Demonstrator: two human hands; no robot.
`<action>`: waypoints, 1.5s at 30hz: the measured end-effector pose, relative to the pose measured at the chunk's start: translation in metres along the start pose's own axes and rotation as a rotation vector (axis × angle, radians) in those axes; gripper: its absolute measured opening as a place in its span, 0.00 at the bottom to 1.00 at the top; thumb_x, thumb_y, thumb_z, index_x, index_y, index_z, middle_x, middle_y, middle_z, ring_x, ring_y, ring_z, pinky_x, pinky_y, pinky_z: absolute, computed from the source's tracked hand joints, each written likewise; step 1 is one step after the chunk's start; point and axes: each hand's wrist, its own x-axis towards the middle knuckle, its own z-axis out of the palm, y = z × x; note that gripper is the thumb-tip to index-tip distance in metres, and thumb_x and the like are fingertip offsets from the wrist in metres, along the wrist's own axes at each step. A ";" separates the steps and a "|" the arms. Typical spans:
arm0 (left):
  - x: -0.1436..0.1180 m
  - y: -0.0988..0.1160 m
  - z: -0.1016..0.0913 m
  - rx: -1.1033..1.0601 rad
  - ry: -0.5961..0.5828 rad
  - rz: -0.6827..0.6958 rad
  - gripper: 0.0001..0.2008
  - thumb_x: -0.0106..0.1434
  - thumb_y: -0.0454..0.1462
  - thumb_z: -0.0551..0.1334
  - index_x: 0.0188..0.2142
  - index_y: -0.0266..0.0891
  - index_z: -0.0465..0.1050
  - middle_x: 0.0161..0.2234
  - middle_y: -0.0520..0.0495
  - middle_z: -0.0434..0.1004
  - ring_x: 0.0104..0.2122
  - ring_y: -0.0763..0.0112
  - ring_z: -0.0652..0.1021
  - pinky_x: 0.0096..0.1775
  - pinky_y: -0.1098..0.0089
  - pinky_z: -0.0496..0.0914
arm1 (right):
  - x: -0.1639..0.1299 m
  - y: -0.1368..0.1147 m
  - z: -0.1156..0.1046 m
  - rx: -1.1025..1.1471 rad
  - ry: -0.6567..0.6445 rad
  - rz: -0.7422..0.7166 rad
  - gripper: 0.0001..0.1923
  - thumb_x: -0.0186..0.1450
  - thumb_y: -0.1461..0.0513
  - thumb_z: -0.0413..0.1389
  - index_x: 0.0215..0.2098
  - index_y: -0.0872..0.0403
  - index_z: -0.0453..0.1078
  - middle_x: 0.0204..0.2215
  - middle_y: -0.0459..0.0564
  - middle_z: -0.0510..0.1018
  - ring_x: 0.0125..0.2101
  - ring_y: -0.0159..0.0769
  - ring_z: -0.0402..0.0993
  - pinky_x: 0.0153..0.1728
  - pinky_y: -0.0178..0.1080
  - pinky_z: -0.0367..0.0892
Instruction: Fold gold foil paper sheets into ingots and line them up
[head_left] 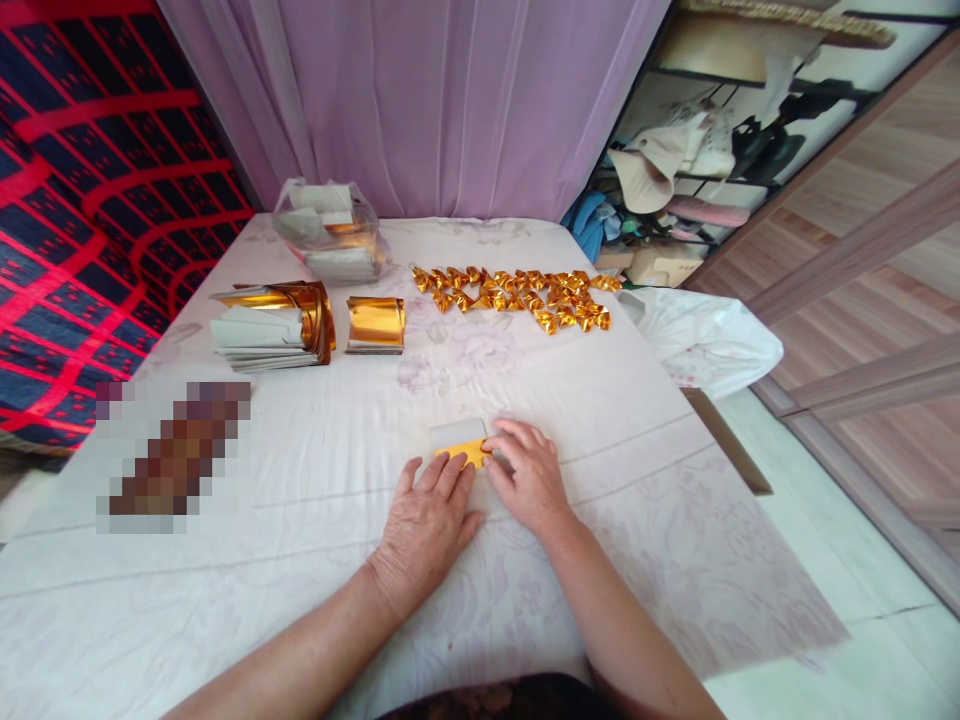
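Note:
A partly folded sheet of gold foil paper (pixel 471 451) lies on the table in front of me, its far strip showing the pale back side. My left hand (pixel 429 522) rests flat, palm down, with its fingertips on the near edge of the gold part. At the sheet's right end, my right hand (pixel 529 478) has its thumb and bent forefinger closed on the paper's edge. Beyond my hands, folded gold foil pieces (pixel 517 292) stand in rows. A small stack of gold foil sheets (pixel 376 325) sits to their left.
A larger fanned bundle of foil paper (pixel 274 328) lies at the left, with a clear plastic bag of paper (pixel 330 230) behind it. A pixelated patch hides something on the table's left side. A white plastic bag (pixel 705 335) is at the right edge, near a shelf (pixel 697 180).

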 end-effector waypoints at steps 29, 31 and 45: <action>-0.004 -0.017 -0.001 0.013 0.046 0.117 0.19 0.69 0.44 0.53 0.55 0.41 0.68 0.56 0.43 0.72 0.56 0.57 0.70 0.58 0.51 0.58 | 0.002 -0.001 0.001 -0.022 -0.004 -0.021 0.11 0.63 0.67 0.53 0.39 0.47 0.74 0.49 0.49 0.74 0.51 0.42 0.67 0.48 0.45 0.60; -0.007 -0.019 -0.001 0.016 0.051 0.118 0.19 0.69 0.44 0.53 0.55 0.41 0.69 0.56 0.44 0.73 0.56 0.57 0.70 0.58 0.51 0.57 | 0.002 -0.001 0.001 -0.025 -0.004 -0.019 0.11 0.63 0.67 0.53 0.39 0.47 0.74 0.49 0.49 0.74 0.51 0.42 0.67 0.48 0.45 0.61; -0.022 -0.032 -0.006 0.035 0.079 0.082 0.18 0.69 0.43 0.52 0.54 0.40 0.71 0.55 0.45 0.74 0.55 0.57 0.72 0.58 0.51 0.56 | 0.002 -0.002 0.000 -0.029 -0.021 -0.002 0.11 0.64 0.67 0.53 0.39 0.48 0.75 0.50 0.49 0.74 0.51 0.41 0.66 0.47 0.43 0.59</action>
